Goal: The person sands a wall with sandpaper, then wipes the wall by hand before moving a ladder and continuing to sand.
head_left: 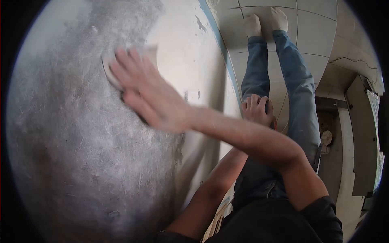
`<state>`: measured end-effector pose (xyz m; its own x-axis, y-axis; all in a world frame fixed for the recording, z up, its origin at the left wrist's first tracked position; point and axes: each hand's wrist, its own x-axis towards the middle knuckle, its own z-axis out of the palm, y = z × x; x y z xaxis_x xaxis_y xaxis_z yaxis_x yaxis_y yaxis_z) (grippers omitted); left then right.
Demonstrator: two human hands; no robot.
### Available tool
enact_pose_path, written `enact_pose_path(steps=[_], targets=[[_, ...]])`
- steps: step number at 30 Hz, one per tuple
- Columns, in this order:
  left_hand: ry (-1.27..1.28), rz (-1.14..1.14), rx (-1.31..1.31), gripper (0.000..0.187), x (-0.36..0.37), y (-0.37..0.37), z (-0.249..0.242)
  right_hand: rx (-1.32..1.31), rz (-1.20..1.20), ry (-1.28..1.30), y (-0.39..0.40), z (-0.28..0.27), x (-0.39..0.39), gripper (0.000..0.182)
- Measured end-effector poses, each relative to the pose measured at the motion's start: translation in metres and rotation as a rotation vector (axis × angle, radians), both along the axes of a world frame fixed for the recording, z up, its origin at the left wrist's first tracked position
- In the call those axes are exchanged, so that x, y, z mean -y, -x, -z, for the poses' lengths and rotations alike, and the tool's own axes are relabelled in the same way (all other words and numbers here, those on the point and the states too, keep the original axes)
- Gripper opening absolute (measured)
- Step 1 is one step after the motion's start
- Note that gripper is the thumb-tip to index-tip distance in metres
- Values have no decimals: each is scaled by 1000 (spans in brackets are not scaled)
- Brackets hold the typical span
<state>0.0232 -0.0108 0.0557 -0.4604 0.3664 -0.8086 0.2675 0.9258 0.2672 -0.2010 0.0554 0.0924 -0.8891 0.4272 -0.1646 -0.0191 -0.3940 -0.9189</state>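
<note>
My right hand (pixel 148 87) reaches across my body and presses flat against the wall (pixel 101 162), blurred by motion. Under its fingers lies a pale, stiff sheet (pixel 151 54) that looks like sandpaper, its edges sticking out on both sides of the fingers. Around it the wall surface is grey, patchy and scratched, with a whiter strip to the right. My left hand (pixel 258 109) is at my leg near the knee, its fingers curled round something dark with a bit of red beside it. The hand hides most of that object.
A blue band (pixel 230 67) runs along the wall's edge beside the tiled floor (pixel 312 34). My legs (pixel 298 77) and bare feet are on the tiles. At the right are a thin cable (pixel 356 60), a dark panel (pixel 362 133) and a crumpled pale cloth or bag (pixel 326 137).
</note>
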Motion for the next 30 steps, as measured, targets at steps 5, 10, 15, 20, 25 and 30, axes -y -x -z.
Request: enact_pose_path(steps=[5,10,15,20,25,30], targets=[[6,18,13,21,-1,2,-3,-99,-86,-8,-60,-27,55,60],[36,-9,42,21,-6,5,-7,49,-6,45,-11,13,2,62],[-9,1,13,20,-2,1,-2,84,-79,71,-55,-26,28,60],[-1,15,15,20,-1,4,-5,115,-38,30,-59,-18,42,59],[2,6,12,19,-3,4,-7,312,18,75,-21,2,5,59],[-1,18,21,20,-1,5,-6,243,-110,66,-81,-58,24,58]])
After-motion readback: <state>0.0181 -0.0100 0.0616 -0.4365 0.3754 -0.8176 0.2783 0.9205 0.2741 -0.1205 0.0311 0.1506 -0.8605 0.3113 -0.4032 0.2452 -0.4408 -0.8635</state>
